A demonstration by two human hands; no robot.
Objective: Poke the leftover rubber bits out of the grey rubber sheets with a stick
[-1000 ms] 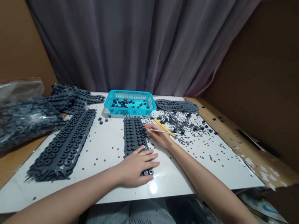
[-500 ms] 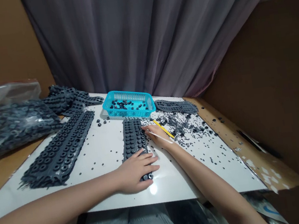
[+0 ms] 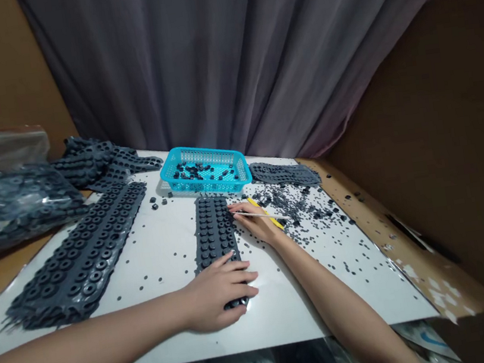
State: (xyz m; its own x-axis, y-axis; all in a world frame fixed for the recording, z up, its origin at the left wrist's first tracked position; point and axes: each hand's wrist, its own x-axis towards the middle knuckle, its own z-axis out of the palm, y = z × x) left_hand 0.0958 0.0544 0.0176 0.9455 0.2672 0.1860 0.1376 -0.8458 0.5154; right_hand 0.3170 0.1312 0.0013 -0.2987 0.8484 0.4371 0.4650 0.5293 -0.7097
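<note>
A dark grey rubber sheet with rows of round raised pieces (image 3: 214, 227) lies lengthwise on the white tabletop. My left hand (image 3: 219, 291) rests flat across its near end, fingers spread and pointing right. At the sheet's right edge, my right hand (image 3: 252, 221) pinches a thin white stick (image 3: 265, 215); its tip meets the sheet near the fingertips. A yellow tool (image 3: 256, 204) lies just behind my right hand, partly hidden by it. Small dark discs and bits (image 3: 302, 206) are strewn to the right of that hand.
A turquoise basket (image 3: 164, 176) holding several dark pieces stands behind the sheet. Another moulded sheet (image 3: 81, 255) lies at left, near a clear bag of dark parts (image 3: 15, 201) and a heap of sheets (image 3: 90, 161). One more sheet (image 3: 286, 173) lies right of the basket.
The view has shifted slightly, so the table sits lower and further left at its near side. The white stick has swung to a flatter angle in my right hand. My left hand stays on the sheet.
</note>
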